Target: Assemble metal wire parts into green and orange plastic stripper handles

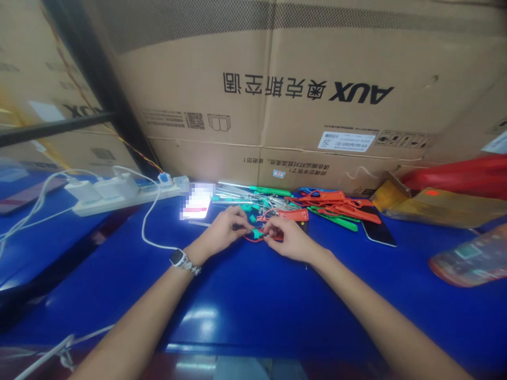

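My left hand [227, 230] pinches one side of a small green plastic piece [257, 233] with thin red cord or wire looped at it. From the other side, my right hand [292, 240] has its fingers bent and pinched at the same piece and red strand. The exact grip is too small and blurred to make out. Just behind my hands lies an orange-red plastic handle piece [293, 215]. Beyond it spreads a pile of thin metal rods [273, 201] with loose green bits [249, 211] among them.
Orange-red strips [328, 198] and green ones [336, 219] overlap a dark phone [378, 229]. A lit phone screen [197, 203] and a white power strip [130, 195] with cables stand left. Behind rises a large cardboard box [285, 121]. A plastic package [471, 256] lies right.
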The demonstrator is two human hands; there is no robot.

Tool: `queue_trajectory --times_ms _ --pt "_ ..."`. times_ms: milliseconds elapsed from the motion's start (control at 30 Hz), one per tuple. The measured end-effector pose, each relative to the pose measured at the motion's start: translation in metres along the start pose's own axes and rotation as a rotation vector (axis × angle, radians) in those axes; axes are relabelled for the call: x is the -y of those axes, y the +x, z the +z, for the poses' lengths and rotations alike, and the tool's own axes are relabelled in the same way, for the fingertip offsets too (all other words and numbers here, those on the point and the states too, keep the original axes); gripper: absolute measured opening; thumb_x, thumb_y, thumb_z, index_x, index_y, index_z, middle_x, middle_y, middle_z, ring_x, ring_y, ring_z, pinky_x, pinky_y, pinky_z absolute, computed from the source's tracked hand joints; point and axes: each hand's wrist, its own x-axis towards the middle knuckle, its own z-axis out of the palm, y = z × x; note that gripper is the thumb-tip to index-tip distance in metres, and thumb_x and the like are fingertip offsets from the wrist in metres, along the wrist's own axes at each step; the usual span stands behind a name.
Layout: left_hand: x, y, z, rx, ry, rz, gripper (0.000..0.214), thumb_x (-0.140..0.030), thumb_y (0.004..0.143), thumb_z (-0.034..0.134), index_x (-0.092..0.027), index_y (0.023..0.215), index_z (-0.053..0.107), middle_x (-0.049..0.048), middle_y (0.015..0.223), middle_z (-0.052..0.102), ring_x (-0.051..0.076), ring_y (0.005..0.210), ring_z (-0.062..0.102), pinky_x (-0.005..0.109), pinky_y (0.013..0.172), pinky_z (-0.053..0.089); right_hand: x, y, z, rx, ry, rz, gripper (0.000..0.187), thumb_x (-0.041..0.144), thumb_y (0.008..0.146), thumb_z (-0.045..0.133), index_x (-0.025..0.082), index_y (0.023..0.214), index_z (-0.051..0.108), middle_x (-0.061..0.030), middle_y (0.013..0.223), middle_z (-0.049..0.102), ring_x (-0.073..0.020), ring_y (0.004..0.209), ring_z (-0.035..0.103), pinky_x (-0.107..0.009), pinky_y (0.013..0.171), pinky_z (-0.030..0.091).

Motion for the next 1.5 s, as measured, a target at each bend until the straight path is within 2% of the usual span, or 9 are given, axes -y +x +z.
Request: queue_trajectory --times_ms 233,500,833,967,1067,1200,1333,1500 --pt "-0.005 0.001 -0.002 0.033 0.112 0.018 0.008 -0.019 0.082 0.072 -0.021 0.087 0.077 0.0042 0.086 0.061 0.02 0.087 0.058 0.034 0.078 0.049 0.001 0.0 0.0 0.008 0.005 0.013 0.008 0.017 0.081 0.059 0.019 0.089 0.06 0.0012 0.076 0.054 -0.0124 0.069 0.053 -0.025 0.066 0.046" --pt "-0.014 0.002 -0.005 0.107 0.275 0.083 0.015 -0.014 0.091 0.059 -0.019 0.093 0.072 0.0054 0.09 0.066 0.021 0.089 0.055 0.033 0.078 0.045 -0.003 0.001 0.001 0.006 -0.016 -0.009 0.009 0.014 0.081 0.059 0.018 0.088 0.061 0.001 0.076 0.055 -0.0123 0.069 0.053 -0.025 0.065 0.045" --pt "-0.009 0.007 -0.01 0.209 0.092 -0.054 0.01 -0.017 0.09 0.064 -0.018 0.089 0.074 0.005 0.09 0.069 0.019 0.086 0.062 0.033 0.085 0.046 0.004 -0.001 -0.002 0.027 -0.153 -0.069 0.018 0.006 0.078 0.057 0.018 0.091 0.062 -0.0007 0.08 0.057 -0.0134 0.072 0.054 -0.026 0.068 0.045" --pt "-0.011 0.006 -0.008 0.189 0.059 -0.078 0.011 -0.015 0.089 0.064 -0.018 0.088 0.074 0.0044 0.09 0.071 0.019 0.088 0.063 0.035 0.089 0.046 0.009 0.001 0.003 0.005 -0.182 -0.038 0.006 0.018 0.084 0.062 0.017 0.09 0.063 -0.001 0.08 0.056 -0.013 0.07 0.053 -0.025 0.066 0.043" --pt "-0.013 0.005 -0.006 0.188 0.03 -0.064 0.014 -0.015 0.089 0.061 -0.019 0.086 0.074 0.0038 0.088 0.07 0.019 0.087 0.062 0.034 0.087 0.046 0.011 0.005 0.011 -0.07 -0.261 -0.011 0.011 0.029 0.085 0.067 0.019 0.089 0.064 0.0004 0.077 0.054 -0.0131 0.068 0.051 -0.025 0.064 0.04" --pt "-0.014 0.001 -0.006 0.144 -0.007 -0.096 0.01 -0.015 0.083 0.063 -0.017 0.092 0.069 0.0034 0.088 0.066 0.017 0.08 0.06 0.031 0.075 0.048 0.009 0.009 0.021 -0.152 -0.314 0.003 0.004 0.019 0.081 0.066 0.019 0.082 0.062 0.0012 0.075 0.053 -0.0124 0.066 0.05 -0.025 0.062 0.038" --pt "-0.015 -0.005 -0.012 0.112 0.009 -0.101 0.025 -0.019 0.072 0.073 -0.018 0.095 0.061 0.0022 0.09 0.063 0.018 0.081 0.058 0.031 0.074 0.048 0.009 0.009 0.023 -0.174 -0.301 -0.004 0.005 0.015 0.079 0.064 0.019 0.079 0.06 0.0017 0.074 0.053 -0.0118 0.064 0.05 -0.024 0.06 0.037" --pt "-0.016 -0.005 -0.015 0.202 0.114 -0.057 0.009 -0.025 0.08 0.073 -0.02 0.087 0.068 0.0032 0.093 0.061 0.02 0.088 0.058 0.034 0.081 0.047 0.01 0.008 0.025 -0.167 -0.272 -0.017 0.008 0.012 0.078 0.061 0.019 0.083 0.062 0.0016 0.076 0.053 -0.0113 0.063 0.049 -0.024 0.06 0.037"
